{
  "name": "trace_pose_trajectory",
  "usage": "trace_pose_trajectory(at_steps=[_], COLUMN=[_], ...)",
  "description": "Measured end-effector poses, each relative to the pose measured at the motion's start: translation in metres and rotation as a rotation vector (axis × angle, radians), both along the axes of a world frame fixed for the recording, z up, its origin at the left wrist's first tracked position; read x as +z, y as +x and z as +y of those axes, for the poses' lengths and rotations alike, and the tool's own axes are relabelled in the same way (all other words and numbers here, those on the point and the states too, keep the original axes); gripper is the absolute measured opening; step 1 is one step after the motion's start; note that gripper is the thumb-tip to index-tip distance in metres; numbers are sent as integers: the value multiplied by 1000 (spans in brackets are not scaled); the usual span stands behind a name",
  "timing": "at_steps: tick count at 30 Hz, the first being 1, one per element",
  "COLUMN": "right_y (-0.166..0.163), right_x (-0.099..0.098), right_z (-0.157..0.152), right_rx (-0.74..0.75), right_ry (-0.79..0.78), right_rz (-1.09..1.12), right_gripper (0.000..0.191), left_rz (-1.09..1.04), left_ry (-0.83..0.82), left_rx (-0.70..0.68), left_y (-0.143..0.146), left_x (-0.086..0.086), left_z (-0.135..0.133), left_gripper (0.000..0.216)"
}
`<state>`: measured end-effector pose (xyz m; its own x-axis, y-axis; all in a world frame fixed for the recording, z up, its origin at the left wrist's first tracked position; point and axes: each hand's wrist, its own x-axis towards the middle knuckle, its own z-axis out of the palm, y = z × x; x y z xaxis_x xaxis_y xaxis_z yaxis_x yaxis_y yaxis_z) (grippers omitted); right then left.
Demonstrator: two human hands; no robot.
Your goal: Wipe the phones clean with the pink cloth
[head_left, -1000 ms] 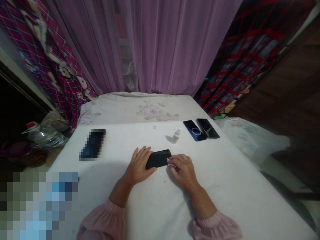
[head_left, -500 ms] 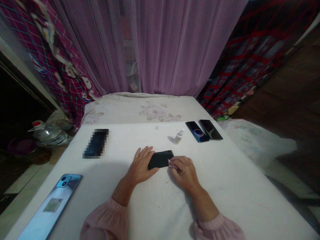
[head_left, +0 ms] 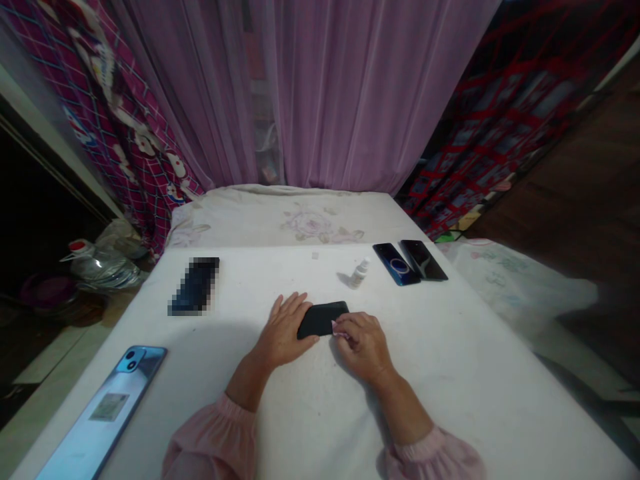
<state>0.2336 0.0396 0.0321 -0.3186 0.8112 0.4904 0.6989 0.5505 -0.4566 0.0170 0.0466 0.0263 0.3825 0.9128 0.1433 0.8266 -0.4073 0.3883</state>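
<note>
A black phone (head_left: 320,319) lies flat on the white cloth in front of me. My left hand (head_left: 286,331) holds its left end, with the thumb along the near edge and the fingers stretched past the far edge. Pinched in the fingers of my right hand (head_left: 364,343) is a small pink cloth (head_left: 340,328), pressed on the right part of the phone. My right fingers cover the phone's right near corner. Just beyond stands a small white spray bottle (head_left: 359,273).
Two dark phones, a blue one (head_left: 397,264) and a black one (head_left: 424,260), lie at the back right. On the left are a pixelated dark phone (head_left: 195,287) and a large light-blue phone (head_left: 107,407). A small pale square (head_left: 315,255) lies farther back on the tablecloth (head_left: 320,427).
My right hand with the pink cloth has shifted slightly left over the phone. My left hand keeps its place at the phone's left end.
</note>
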Motion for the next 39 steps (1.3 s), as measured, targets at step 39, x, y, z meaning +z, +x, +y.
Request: trace_pose_trajectory(at_steps=[39], right_y=[21], right_x=[-1], right_z=[8], right_rx=[-93], right_ry=[-37], right_rz=[2], right_gripper=[17], left_rz=[13], left_ry=[-13], left_rx=[-7], left_y=[-1], left_x=[-2], left_z=[1], left_gripper=[62])
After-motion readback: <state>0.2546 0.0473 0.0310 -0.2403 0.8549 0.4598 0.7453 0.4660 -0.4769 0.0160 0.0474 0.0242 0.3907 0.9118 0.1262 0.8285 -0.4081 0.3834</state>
